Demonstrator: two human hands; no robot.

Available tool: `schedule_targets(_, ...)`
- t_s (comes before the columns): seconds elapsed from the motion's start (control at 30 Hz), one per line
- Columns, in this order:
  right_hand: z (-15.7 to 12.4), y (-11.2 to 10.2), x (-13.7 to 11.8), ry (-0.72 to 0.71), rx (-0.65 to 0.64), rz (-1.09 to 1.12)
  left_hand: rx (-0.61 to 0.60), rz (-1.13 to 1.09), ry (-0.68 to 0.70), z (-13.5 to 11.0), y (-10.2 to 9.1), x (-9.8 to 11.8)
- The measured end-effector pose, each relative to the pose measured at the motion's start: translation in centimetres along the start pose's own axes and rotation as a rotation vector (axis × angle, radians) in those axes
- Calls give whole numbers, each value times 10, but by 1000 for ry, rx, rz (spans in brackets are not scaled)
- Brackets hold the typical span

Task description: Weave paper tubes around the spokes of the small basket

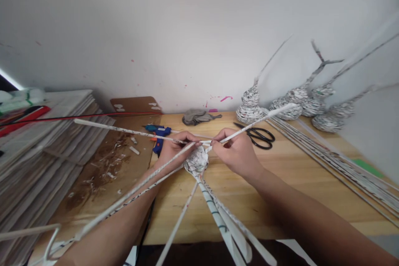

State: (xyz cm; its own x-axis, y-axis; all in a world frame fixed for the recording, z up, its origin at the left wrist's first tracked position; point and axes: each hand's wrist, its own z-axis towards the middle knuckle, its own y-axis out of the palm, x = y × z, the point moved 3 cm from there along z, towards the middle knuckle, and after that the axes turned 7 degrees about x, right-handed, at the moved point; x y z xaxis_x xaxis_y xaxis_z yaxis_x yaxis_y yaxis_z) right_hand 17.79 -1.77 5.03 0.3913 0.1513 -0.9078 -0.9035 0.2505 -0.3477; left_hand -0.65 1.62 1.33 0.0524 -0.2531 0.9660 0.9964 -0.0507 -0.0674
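A small round piece woven from rolled newspaper (196,161) sits between my hands, with several long paper tubes (215,210) fanning out from it toward me and to the left. My left hand (179,147) is closed at the top of the weave, pinching a paper tube. On the other side my right hand (233,149) pinches a paper tube (264,118) that slants up to the right. Both sets of fingertips come close together above the woven piece. Part of the weave is hidden behind the left fingers.
Black scissors (262,137) and a blue glue gun (159,137) lie on the wooden table (268,203). Finished-looking woven gourd shapes (249,104) stand along the wall. A bundle of paper tubes (330,162) lies right; stacked newspapers (59,145) and paper scraps (106,166) are left. A grey cloth (198,116) lies behind.
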Motion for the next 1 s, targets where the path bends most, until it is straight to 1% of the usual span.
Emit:
schedule_targets(0.13,3,1,3,17,-2,36,-30,-22,-74,1,0,0)
schedule_targets(0.27,5,1,3,11,-74,124,-83,-40,-145,8,-5,-9)
schedule_targets(0.33,3,2,0,-17,-138,148,-90,-90,-187,11,-7,-15)
schedule_targets(0.43,-2,4,-6,-94,-221,120,-138,-186,-229,13,-7,-19)
schedule_targets(0.53,-7,6,-10,-144,-255,95,-181,-228,-250,13,-5,-16)
schedule_targets(0.63,-9,5,-13,-177,-293,121,-202,-235,-259,12,-3,-13)
schedule_targets(0.8,-9,2,-17,-239,-294,150,-214,-250,-259,10,-4,-14)
schedule_targets(1.0,-11,5,-12,-209,-255,108,-218,-221,-210,10,-5,-13)
